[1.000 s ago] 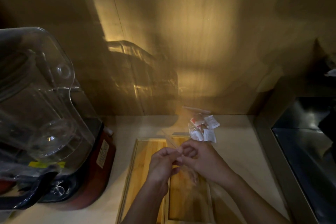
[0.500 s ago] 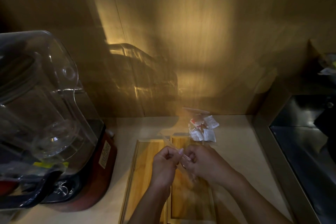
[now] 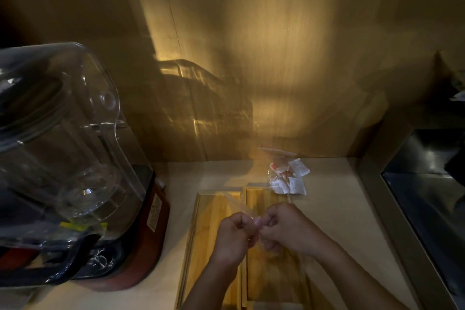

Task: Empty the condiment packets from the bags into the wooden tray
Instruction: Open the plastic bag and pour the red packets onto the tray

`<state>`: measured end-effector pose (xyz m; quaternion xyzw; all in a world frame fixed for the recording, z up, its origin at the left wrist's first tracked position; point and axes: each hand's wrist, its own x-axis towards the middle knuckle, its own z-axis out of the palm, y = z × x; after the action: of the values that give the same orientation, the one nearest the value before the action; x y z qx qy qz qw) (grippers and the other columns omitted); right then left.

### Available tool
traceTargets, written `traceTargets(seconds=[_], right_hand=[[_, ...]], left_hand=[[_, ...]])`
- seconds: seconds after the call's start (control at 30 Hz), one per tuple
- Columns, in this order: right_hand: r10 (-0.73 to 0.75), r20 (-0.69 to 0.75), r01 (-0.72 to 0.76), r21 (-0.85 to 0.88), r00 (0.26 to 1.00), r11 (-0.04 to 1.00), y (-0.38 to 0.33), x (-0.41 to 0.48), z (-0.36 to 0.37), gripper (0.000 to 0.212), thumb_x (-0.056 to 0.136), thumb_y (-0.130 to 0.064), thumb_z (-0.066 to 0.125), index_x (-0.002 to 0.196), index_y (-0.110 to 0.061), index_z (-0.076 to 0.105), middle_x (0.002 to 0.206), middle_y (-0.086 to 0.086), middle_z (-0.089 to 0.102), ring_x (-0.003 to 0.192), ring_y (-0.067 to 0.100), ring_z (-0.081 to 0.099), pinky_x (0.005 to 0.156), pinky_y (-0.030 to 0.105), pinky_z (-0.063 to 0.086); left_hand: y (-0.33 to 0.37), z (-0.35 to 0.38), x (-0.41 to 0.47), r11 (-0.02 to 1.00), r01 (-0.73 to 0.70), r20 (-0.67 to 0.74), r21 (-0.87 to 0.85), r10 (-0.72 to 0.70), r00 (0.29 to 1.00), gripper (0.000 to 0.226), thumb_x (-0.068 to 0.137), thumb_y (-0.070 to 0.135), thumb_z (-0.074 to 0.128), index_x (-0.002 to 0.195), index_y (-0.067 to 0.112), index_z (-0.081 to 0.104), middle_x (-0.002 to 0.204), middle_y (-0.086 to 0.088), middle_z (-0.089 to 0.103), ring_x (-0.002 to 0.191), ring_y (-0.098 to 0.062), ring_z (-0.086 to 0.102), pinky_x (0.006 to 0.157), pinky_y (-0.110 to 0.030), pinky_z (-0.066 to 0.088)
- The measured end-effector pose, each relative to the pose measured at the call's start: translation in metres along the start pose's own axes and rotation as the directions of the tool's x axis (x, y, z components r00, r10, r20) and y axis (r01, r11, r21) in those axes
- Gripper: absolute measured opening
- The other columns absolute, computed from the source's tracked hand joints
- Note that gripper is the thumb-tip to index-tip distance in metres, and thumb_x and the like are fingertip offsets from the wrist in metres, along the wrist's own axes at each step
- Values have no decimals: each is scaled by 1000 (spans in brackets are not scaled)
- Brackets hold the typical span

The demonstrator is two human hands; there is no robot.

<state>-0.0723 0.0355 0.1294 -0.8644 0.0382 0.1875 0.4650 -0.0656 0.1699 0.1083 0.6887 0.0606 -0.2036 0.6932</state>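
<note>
Low in the middle of the frame, the left hand (image 3: 235,236) and the right hand (image 3: 289,228) are both curled closed, fingertips pinched together on the mouth of a thin, clear plastic bag (image 3: 270,251) held over the pale, two-compartment wooden tray (image 3: 201,241) on the beige desk (image 3: 337,209). The film is almost invisible against the wood; whether packets are inside it cannot be told.

Just above the tray's upper right corner lies a second clear zip-top bag of small white and red condiment packets (image 3: 288,177), resting on the desk and touching the tray's far edge or nearly so.

The bags look very light, limp and slippery, so they will sag and fold rather than hold a shape. A pinch on the two lips of the zip strip seems the best hold for opening; for tipping out, the bottom corners would likely give control. The packets are small, flat and light, and may cling to the film or scatter past the tray's low rim.

A large blender with a clear plastic cover and red base (image 3: 75,171) fills the left of the frame, well apart from the hands.
</note>
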Motion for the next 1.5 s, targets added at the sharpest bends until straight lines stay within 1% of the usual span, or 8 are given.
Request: traceTargets(seconds=[0.2,0.47,0.63,0.83,0.93,1.1,1.33,1.5], right_hand=[[45,102,-25,-192,994,981,-12,-2,-6,20,85,-16,60,76,0,67,53,0,60,46,12,59,51,26,51],[-92,14,88,-447,996,890,-12,-10,-5,29,82,-28,54,54,-24,46,61,-6,53,65,14,53,55,25,39],[-214,-94,127,-556,972,822,-12,-16,5,20,86,-34,47,74,-21,56,86,4,68,85,24,61,61,28,31],[-137,-152,52,-461,979,886,-3,-12,12,18,85,-33,48,70,-26,39,76,-8,47,86,23,57,66,29,35],[-156,-104,98,-424,982,900,1,-7,16,11,87,-32,49,91,-23,53,89,-5,58,88,20,59,67,30,39],[-208,-134,121,-478,969,870,6,-3,17,18,90,-26,46,91,-16,62,100,5,69,92,22,62,65,27,36],[-186,-63,154,-345,981,926,7,1,15,28,86,-25,53,58,-31,50,62,-12,56,64,5,54,57,20,38],[-147,3,147,-81,989,986,2,1,11,45,84,-14,60,49,-43,57,54,-32,60,55,-11,55,52,6,39]], left_hand=[[-8,-4,-3,999,-12,68,31,10,998,24,83,-1,62,60,6,58,50,0,57,48,-8,48,49,-16,42],[-4,-8,-1,994,43,66,105,-50,997,42,75,-10,52,44,16,57,47,-1,55,47,-12,48,50,-24,40],[-5,-4,2,928,13,-52,372,7,999,25,62,26,64,41,19,54,45,2,56,51,-17,52,57,-33,41],[-8,4,4,800,-43,-134,598,153,979,30,74,16,60,52,20,40,60,2,51,61,-22,47,55,-33,33],[-16,2,8,850,-36,-108,526,109,988,21,74,11,62,63,19,46,66,2,60,65,-20,58,59,-37,45],[-23,-4,8,947,-57,-33,316,71,997,18,81,8,64,72,19,53,65,-3,64,58,-16,59,60,-36,46],[-18,-14,7,988,-64,24,138,62,998,30,68,25,80,66,14,52,61,-1,54,61,-12,51,56,-23,41],[-17,-21,9,999,-27,128,34,22,992,28,77,10,72,59,8,50,66,-14,55,60,-14,52,54,-18,45]])
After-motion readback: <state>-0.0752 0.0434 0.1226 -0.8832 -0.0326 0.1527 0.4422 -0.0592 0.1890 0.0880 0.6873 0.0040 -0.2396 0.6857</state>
